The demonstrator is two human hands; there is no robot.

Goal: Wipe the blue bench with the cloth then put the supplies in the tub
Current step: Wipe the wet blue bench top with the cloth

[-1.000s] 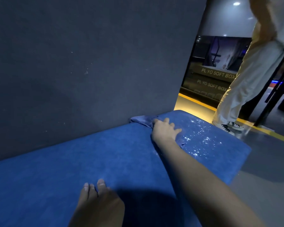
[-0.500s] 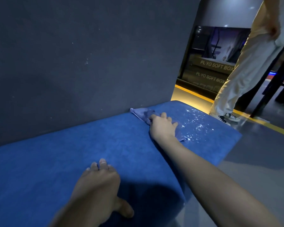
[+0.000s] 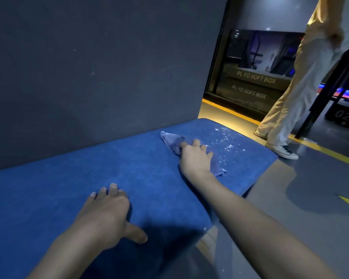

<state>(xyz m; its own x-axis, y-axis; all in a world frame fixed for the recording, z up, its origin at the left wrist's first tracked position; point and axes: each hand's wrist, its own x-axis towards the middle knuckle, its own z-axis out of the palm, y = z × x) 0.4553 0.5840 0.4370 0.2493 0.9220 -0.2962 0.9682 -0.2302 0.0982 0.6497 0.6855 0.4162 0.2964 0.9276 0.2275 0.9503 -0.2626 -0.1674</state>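
- Pressing the cloth [image 3: 174, 142] flat under the spread right hand [image 3: 195, 158], fingers splayed, likely to hold it against the worktop [image 3: 73, 178] while wiping.
- Bracing with the left hand [image 3: 107, 214], palm down, fingers spread, pinching nothing, probably to steady the long reach.
- Poking out beyond the right fingertips and beside the wrist: cloth corners.
- Glistening just right of the right hand: wet speckles [image 3: 228, 141], seemingly unwiped.
- Showing no tub or other supplies anywhere.

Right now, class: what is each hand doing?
Left hand: open, flat on the blue bench, holding nothing.
Right hand: open, pressing the cloth.
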